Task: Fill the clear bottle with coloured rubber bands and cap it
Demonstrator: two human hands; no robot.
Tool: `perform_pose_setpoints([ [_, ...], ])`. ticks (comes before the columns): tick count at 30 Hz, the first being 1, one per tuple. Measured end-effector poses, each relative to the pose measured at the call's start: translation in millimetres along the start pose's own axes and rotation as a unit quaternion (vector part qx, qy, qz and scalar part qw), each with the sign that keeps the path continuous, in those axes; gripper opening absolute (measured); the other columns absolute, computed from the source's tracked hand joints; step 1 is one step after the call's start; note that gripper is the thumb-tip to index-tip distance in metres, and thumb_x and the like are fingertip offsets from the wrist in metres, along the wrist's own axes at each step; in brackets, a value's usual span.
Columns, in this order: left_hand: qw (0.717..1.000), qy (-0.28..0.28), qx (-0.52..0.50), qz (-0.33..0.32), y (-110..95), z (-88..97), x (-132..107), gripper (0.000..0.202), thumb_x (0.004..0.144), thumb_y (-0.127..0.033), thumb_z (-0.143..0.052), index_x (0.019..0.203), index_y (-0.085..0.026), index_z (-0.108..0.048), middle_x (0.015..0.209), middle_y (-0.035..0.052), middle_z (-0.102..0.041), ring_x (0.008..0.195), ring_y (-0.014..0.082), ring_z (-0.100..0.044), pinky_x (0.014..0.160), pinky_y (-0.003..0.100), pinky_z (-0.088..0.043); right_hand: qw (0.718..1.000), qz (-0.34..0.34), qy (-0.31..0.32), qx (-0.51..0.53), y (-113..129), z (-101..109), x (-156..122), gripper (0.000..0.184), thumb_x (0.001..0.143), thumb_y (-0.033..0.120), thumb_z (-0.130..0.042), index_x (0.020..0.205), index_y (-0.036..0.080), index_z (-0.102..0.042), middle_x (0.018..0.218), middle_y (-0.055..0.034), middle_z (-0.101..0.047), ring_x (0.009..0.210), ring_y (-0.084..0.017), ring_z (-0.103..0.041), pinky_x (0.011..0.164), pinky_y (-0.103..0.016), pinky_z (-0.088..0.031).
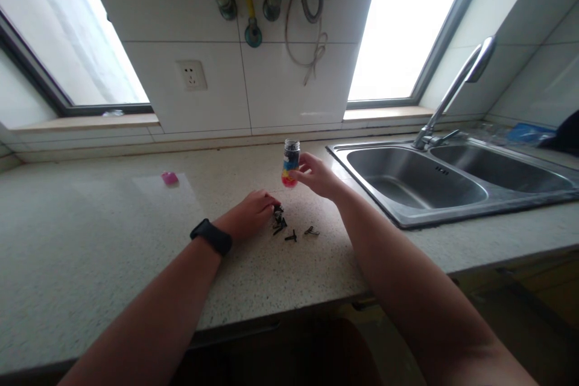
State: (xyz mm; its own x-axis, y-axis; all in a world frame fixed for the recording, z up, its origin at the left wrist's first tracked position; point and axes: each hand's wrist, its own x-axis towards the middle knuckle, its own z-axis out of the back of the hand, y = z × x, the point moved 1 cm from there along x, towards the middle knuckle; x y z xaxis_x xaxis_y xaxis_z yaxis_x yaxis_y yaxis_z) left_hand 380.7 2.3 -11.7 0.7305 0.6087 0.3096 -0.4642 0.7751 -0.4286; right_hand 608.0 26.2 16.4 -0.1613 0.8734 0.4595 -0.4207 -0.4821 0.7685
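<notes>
My right hand grips a small clear jar from its right side. The jar is upright with its mouth uncovered, and bands of black, blue, yellow and red show in it. Just in front of it, my left hand, with a black band on the wrist, rests on the counter with its fingertips closed at a little heap of dark, thin, screw-like pieces. What those fingertips pinch, if anything, is hidden. Nearer to me lie a dark loose piece and a thin metallic one.
A speckled pale counter runs along a tiled wall. To the right is a double steel sink with a tall faucet. A pink object lies at the left. A wall socket and pipe fittings sit above.
</notes>
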Motion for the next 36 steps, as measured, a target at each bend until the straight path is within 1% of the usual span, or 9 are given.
perform_pose_setpoints([
  [4, 0.998, 0.045, -0.017, -0.031, -12.3, 3.7, -2.7, 0.036, 0.091, -0.022, -0.045, 0.118, -0.018, -0.068, 0.110, 0.0110, -0.062, 0.109, 0.0242, -0.056, 0.102, 0.042, -0.043, 1.000, 0.000, 0.005, -0.004, 1.1, 0.1, -0.6, 0.033, 0.077, 0.039, -0.071, 0.100, 0.017, -0.060, 0.102, -0.0084, -0.066, 0.077, -0.017, -0.059, 0.069, -0.035, -0.050],
  [7, 0.996, 0.077, -0.028, -0.032, -17.9, 8.4, -6.2, 0.039, 0.087, -0.022, -0.052, 0.123, -0.020, -0.066, 0.113, 0.0109, -0.060, 0.111, 0.0247, -0.055, 0.103, 0.043, -0.042, 1.000, -0.005, 0.010, -0.006, 2.8, 0.4, -1.3, 0.034, 0.077, 0.039, -0.071, 0.101, 0.017, -0.060, 0.101, -0.0082, -0.066, 0.077, -0.017, -0.058, 0.067, -0.034, -0.050],
  [12, 0.993, 0.112, -0.033, -0.036, -22.3, 13.6, -11.9, 0.049, 0.083, -0.036, -0.066, 0.130, -0.022, -0.062, 0.117, 0.0107, -0.058, 0.114, 0.0254, -0.052, 0.105, 0.042, -0.041, 1.000, -0.004, 0.013, -0.014, 4.7, 1.1, -1.9, 0.033, 0.078, 0.038, -0.072, 0.100, 0.017, -0.061, 0.100, -0.0087, -0.067, 0.078, -0.017, -0.059, 0.069, -0.035, -0.050],
  [14, 0.992, 0.114, -0.035, -0.040, -22.4, 13.8, -11.8, 0.048, 0.083, -0.037, -0.067, 0.129, -0.022, -0.063, 0.116, 0.0106, -0.058, 0.113, 0.0252, -0.053, 0.104, 0.041, -0.041, 1.000, -0.005, 0.018, -0.019, 4.6, 1.3, -2.0, 0.033, 0.078, 0.038, -0.072, 0.100, 0.017, -0.061, 0.100, -0.0085, -0.067, 0.077, -0.017, -0.059, 0.069, -0.035, -0.050],
  [20, 0.991, 0.112, -0.038, -0.057, -20.4, 12.1, -6.8, 0.031, 0.090, -0.035, -0.062, 0.117, -0.022, -0.070, 0.108, 0.0092, -0.062, 0.101, 0.0225, -0.058, 0.095, 0.038, -0.045, 0.999, -0.004, 0.025, -0.023, 1.1, 1.0, -2.1, 0.036, 0.077, 0.040, -0.073, 0.102, 0.016, -0.062, 0.100, -0.0087, -0.066, 0.078, -0.017, -0.060, 0.068, -0.034, -0.050],
  [27, 0.993, 0.100, 0.004, -0.057, -24.1, 9.6, -3.2, 0.019, 0.091, -0.030, -0.062, 0.103, -0.021, -0.074, 0.099, 0.0063, -0.066, 0.088, 0.0192, -0.062, 0.081, 0.033, -0.048, 0.999, 0.002, 0.030, -0.035, -1.0, 0.4, -2.0, 0.036, 0.077, 0.040, -0.074, 0.103, 0.017, -0.063, 0.100, -0.0084, -0.067, 0.078, -0.017, -0.060, 0.069, -0.035, -0.050],
  [32, 0.994, 0.095, 0.011, -0.059, -26.4, 6.1, 0.6, 0.016, 0.091, -0.025, -0.061, 0.098, -0.019, -0.074, 0.096, 0.0057, -0.066, 0.084, 0.0174, -0.063, 0.078, 0.031, -0.048, 0.999, 0.005, 0.035, -0.034, -0.6, 0.4, -2.3, 0.036, 0.078, 0.041, -0.073, 0.103, 0.017, -0.063, 0.100, -0.0084, -0.067, 0.078, -0.017, -0.059, 0.069, -0.034, -0.050],
  [36, 0.995, 0.081, 0.000, -0.060, -23.9, 5.8, 2.2, 0.014, 0.089, -0.022, -0.063, 0.096, -0.017, -0.074, 0.093, 0.0061, -0.066, 0.082, 0.0168, -0.062, 0.076, 0.030, -0.047, 0.999, 0.001, 0.032, -0.029, -0.4, 0.6, -2.9, 0.037, 0.076, 0.042, -0.074, 0.102, 0.016, -0.062, 0.099, -0.0084, -0.066, 0.075, -0.016, -0.058, 0.066, -0.033, -0.049],
])
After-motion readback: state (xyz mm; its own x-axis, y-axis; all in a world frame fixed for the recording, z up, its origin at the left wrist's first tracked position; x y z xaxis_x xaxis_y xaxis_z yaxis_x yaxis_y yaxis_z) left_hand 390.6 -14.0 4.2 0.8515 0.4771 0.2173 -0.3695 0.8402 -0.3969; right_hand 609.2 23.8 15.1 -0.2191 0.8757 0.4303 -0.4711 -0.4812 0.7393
